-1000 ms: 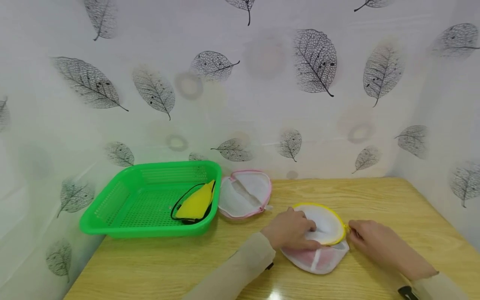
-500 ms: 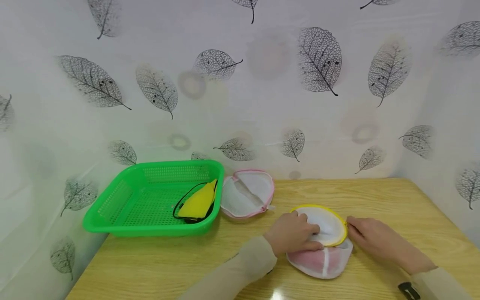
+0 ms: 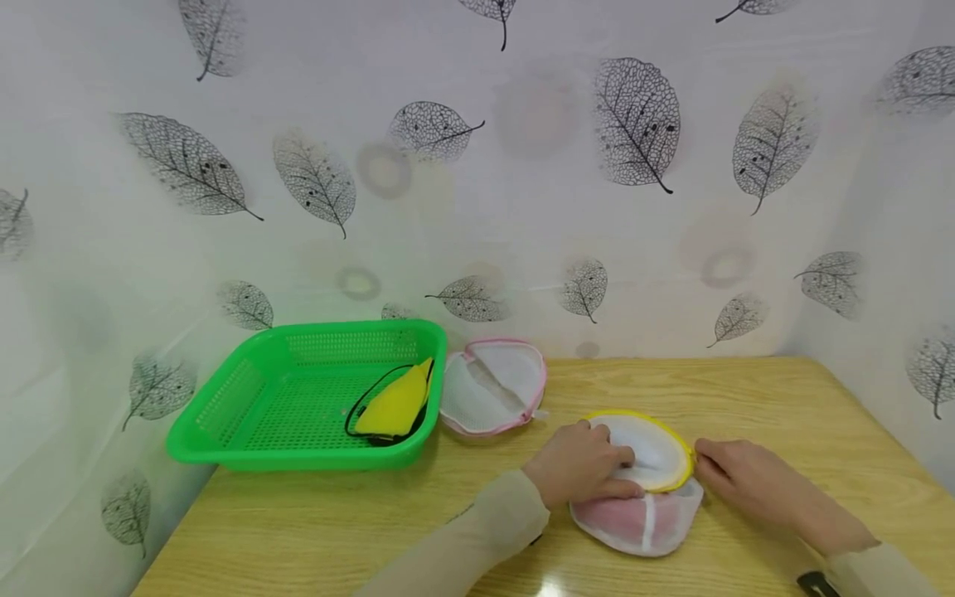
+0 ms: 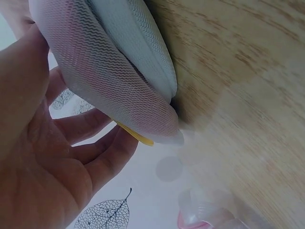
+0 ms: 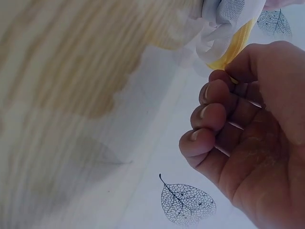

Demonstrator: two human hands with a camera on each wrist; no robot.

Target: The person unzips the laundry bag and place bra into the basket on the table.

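A white mesh laundry bag (image 3: 647, 454) with a yellow zipper edge (image 3: 675, 431) stands tilted on the table at right of centre in the head view. Something pink (image 3: 622, 518) shows through its lower mesh. My left hand (image 3: 580, 468) grips the bag's left side, thumb low in front and fingers over the upper face. At the zipper's right end, my right hand (image 3: 753, 485) pinches with thumb and forefinger, the other fingers curled. In the right wrist view a bit of yellow (image 5: 233, 80) shows between those fingertips; the zipper pull itself is mostly hidden.
A green plastic basket (image 3: 298, 458) stands at the left, with a yellow item (image 3: 395, 406) and a black cord inside. Beside it lies another mesh bag (image 3: 496, 385) with pink trim. Leaf-printed white sheeting (image 3: 477, 232) rises behind the wooden table (image 3: 298, 531).
The head view has shifted slightly. Both hands keep their holds on the laundry bag, and the right hand has moved only very little.
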